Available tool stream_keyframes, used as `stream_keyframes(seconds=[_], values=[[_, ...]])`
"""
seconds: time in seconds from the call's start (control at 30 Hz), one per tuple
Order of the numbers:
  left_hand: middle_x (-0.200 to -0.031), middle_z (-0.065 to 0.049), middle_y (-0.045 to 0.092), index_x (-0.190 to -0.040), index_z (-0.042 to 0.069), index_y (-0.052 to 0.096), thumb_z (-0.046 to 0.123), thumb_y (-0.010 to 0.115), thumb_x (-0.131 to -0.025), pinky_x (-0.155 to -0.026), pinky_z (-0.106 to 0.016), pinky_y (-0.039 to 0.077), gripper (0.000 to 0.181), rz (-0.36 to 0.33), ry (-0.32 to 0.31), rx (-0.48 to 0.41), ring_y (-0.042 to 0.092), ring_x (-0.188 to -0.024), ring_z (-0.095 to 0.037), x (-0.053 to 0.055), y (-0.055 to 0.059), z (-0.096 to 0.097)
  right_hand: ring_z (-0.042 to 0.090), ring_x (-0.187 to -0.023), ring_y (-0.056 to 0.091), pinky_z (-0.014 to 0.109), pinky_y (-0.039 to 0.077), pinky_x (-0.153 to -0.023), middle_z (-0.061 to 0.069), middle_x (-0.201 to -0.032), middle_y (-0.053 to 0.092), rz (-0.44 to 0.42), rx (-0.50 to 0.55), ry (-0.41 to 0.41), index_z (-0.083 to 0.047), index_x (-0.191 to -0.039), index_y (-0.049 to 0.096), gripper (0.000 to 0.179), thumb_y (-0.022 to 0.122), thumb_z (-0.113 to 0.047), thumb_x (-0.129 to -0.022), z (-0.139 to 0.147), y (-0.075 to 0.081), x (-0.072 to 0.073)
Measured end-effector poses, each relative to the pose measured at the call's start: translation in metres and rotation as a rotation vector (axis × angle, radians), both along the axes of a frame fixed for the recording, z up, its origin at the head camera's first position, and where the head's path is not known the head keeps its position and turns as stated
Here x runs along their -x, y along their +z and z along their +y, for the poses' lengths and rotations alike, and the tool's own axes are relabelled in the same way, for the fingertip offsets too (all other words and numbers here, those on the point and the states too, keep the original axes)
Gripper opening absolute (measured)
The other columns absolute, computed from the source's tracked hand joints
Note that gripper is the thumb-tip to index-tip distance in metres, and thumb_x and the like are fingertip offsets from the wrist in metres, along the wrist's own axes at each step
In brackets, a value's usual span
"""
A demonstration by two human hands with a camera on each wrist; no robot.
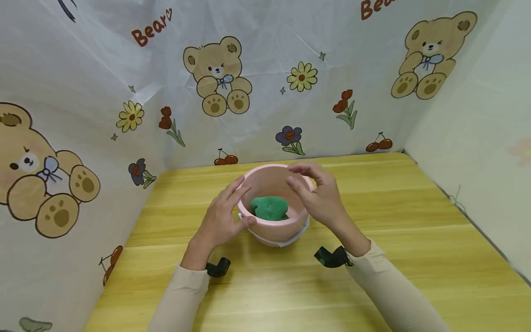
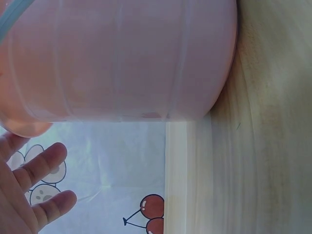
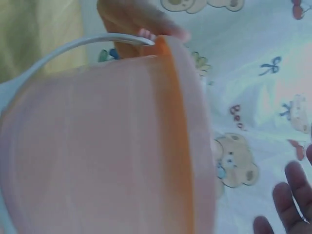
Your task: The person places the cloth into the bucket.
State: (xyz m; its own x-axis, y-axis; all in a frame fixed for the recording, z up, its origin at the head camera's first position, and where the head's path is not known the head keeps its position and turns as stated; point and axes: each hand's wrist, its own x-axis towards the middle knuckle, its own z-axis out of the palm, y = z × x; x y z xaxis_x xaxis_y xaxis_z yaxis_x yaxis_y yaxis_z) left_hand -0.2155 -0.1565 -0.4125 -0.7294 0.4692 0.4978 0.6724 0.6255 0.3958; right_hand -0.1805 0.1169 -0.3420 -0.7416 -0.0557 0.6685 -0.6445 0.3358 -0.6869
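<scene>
A pink bucket [image 1: 274,230] stands upright on the wooden table, its pale handle [image 1: 282,243] hanging down round the front. Inside lies a soft green thing [image 1: 269,208], plush-like, its lower part hidden by the rim. At the left side of the rim is my left hand [image 1: 226,214], its thumb by the front edge and fingers extended along the side; the left wrist view has those fingers spread, one right at the rim. My right hand [image 1: 321,193] is raised at the right rim, fingers loosely bent, thumb apart, holding nothing. In the right wrist view its fingertips [image 3: 292,190] appear away from the bucket wall.
The wood-grain table [image 1: 394,221] extends all round the bucket. Behind it and to the left hangs a white sheet [image 1: 265,101] printed with bears and flowers. A pale wall [image 1: 489,175] runs along the right edge, where a thin cord [image 1: 457,202] lies. Black devices [image 1: 332,257] sit at both wrists.
</scene>
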Motion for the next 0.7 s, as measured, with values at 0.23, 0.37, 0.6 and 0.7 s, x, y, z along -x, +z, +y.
stream_keyframes(seconds=[0.23,0.37,0.6,0.7], values=[[-0.166,-0.001,0.028,-0.156,0.024,0.037,0.090,0.033,-0.083,-0.112,-0.063,0.036,0.099,0.014,-0.004,0.010,0.035,-0.149,-0.027,-0.003,0.001,-0.001,0.027,-0.132,0.055,0.035,0.041,-0.114,0.009,-0.142,0.060,0.260,-0.162,-0.197,-0.010,-0.135,0.063,0.049,0.069,-0.038,-0.096,0.031,-0.004,-0.022],[-0.167,-0.001,0.026,-0.158,0.026,0.033,0.090,0.029,-0.083,-0.113,-0.063,0.035,0.098,0.016,0.009,0.033,0.033,-0.150,-0.028,-0.005,0.002,-0.001,0.034,-0.136,0.050,0.042,0.037,-0.115,0.013,-0.149,0.054,0.312,-0.273,-0.308,-0.010,-0.140,0.059,0.067,0.055,-0.060,-0.096,0.050,-0.013,-0.031],[-0.170,0.004,0.011,-0.161,0.027,0.022,0.092,0.013,-0.083,-0.109,-0.063,0.037,0.102,0.089,0.070,0.108,0.039,-0.146,-0.032,-0.003,0.002,-0.004,0.040,-0.139,0.046,0.048,0.034,-0.118,0.017,-0.150,0.051,0.279,-0.289,-0.382,-0.007,-0.143,0.056,0.074,0.055,-0.063,-0.095,0.084,-0.035,-0.040],[-0.170,0.004,0.012,-0.161,0.027,0.022,0.091,0.012,-0.083,-0.108,-0.064,0.038,0.101,0.118,0.096,0.100,0.040,-0.145,-0.034,-0.003,0.003,-0.009,0.041,-0.140,0.044,0.051,0.034,-0.118,0.017,-0.152,0.049,0.235,-0.301,-0.399,-0.006,-0.144,0.054,0.076,0.054,-0.064,-0.095,0.095,-0.045,-0.043]])
